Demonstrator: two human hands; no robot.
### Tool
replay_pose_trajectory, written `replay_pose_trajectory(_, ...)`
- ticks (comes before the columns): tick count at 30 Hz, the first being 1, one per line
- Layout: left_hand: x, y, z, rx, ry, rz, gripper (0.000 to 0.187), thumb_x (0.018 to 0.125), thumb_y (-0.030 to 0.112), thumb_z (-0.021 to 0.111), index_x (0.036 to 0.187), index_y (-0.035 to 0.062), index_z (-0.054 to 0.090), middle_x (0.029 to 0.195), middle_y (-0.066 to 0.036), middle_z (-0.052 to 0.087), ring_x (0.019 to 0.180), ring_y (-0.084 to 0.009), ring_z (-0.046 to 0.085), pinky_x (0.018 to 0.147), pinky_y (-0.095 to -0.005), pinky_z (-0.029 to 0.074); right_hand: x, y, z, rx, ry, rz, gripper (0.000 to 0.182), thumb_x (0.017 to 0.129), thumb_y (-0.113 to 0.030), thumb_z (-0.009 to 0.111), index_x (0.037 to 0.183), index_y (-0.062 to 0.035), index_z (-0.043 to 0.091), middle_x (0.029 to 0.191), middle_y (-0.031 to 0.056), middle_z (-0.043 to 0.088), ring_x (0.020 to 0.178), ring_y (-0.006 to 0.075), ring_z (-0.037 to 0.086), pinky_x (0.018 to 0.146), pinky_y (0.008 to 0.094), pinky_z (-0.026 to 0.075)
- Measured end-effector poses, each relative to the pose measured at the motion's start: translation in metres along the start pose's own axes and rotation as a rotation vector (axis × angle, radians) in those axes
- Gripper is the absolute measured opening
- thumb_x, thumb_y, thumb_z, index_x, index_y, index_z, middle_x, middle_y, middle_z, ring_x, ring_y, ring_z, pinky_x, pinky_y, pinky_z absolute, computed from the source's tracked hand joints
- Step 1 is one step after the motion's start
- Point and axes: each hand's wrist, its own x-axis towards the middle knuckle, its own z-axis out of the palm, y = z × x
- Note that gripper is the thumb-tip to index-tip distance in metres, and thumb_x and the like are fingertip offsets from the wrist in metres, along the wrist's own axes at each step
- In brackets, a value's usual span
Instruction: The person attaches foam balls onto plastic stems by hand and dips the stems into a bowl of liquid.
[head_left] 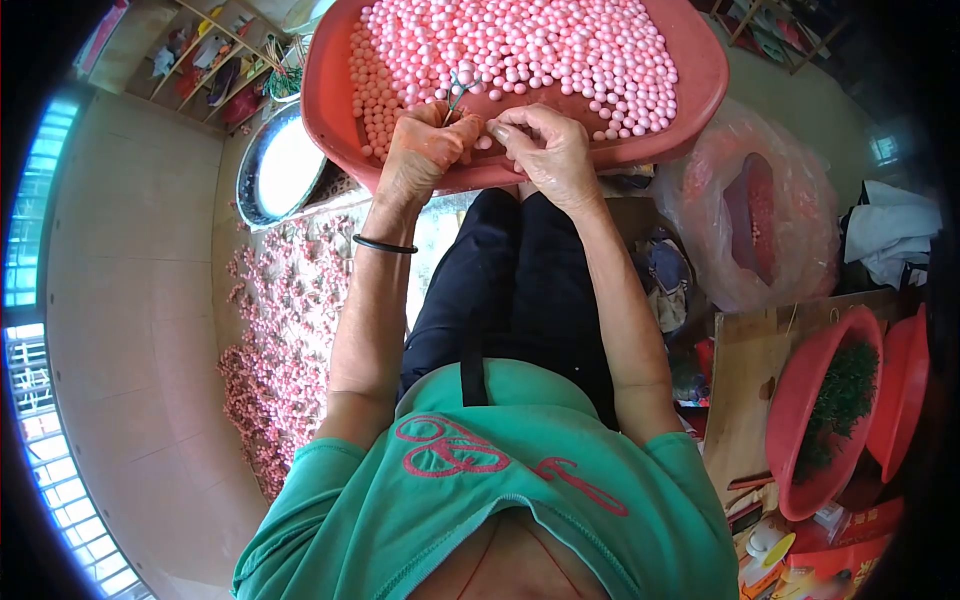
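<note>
Over the near rim of a red plastic tub (715,75), both hands work close together. My left hand (428,148) is closed around a thin green branched stem (458,92), whose tips stick up above the fist. Beside it, my right hand (548,155) has thumb and forefinger pinched together, nearly touching the left thumb; what lies between those fingertips is too small to make out. A pink bead (484,143) shows just below the meeting fingers. Many loose round pink beads (520,45) fill the far side of the tub.
At left stands a round basin (290,165) with white contents. Pink-beaded stems (285,340) cover the floor beside my left arm. On the right are a clear plastic bag (800,190) and a red basin (868,330) holding green stems (840,405).
</note>
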Motion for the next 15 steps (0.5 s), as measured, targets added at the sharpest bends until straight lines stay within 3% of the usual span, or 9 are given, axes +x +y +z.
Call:
replay_pose_trajectory(6, -0.0015, 0.0029, 0.0007, 0.068, -0.044, -0.031, 0.021, 0.084, 0.02, 0.067, 0.082, -0.0002, 0.064, 0.073, -0.003, 0.064, 0.063, -0.0073, 0.052, 0.059, -0.0203, 0.042, 0.0001, 0.0013, 0.0001, -0.029, 0.002, 0.016, 0.01, 0.089, -0.004, 0.064, 0.097, 0.0024, 0.066, 0.082, 0.0021, 0.064, 0.062, 0.0043, 0.057, 0.052, 0.0199, 0.047)
replay_pose_trajectory(9, -0.0002, 0.0017, 0.0005, 0.085, -0.042, -0.044, 0.02, 0.084, 0.02, 0.068, 0.082, -0.0004, 0.064, 0.073, -0.002, 0.064, 0.063, -0.0072, 0.052, 0.059, -0.0201, 0.042, 0.0005, -0.0003, 0.002, -0.003, 0.061, 0.031, 0.011, 0.081, -0.006, 0.07, 0.087, 0.0031, 0.067, 0.079, 0.012, 0.067, 0.067, 0.0155, 0.063, 0.062, 0.0297, 0.049)
replay_pose_trajectory(12, -0.0013, 0.0048, 0.0031, 0.077, -0.034, -0.07, 0.02, 0.084, 0.02, 0.068, 0.083, -0.0004, 0.064, 0.072, -0.002, 0.063, 0.063, -0.0071, 0.052, 0.059, -0.02, 0.042, 0.0007, -0.0005, 0.0025, -0.011, 0.072, -0.013, 0.01, 0.082, -0.005, 0.069, 0.087, 0.0034, 0.067, 0.079, 0.0124, 0.067, 0.067, 0.0163, 0.064, 0.062, 0.0301, 0.05)
replay_pose_trajectory(15, -0.0014, 0.0029, 0.0043, 0.011, -0.021, -0.037, 0.019, 0.084, 0.018, 0.068, 0.083, -0.0008, 0.064, 0.071, -0.001, 0.062, 0.062, -0.0067, 0.052, 0.057, -0.0197, 0.041, 0.0004, -0.0035, 0.0028, -0.073, 0.065, -0.096, 0.007, 0.088, -0.002, 0.065, 0.094, 0.002, 0.066, 0.077, 0.0017, 0.064, 0.061, 0.0032, 0.055, 0.05, 0.0202, 0.045)
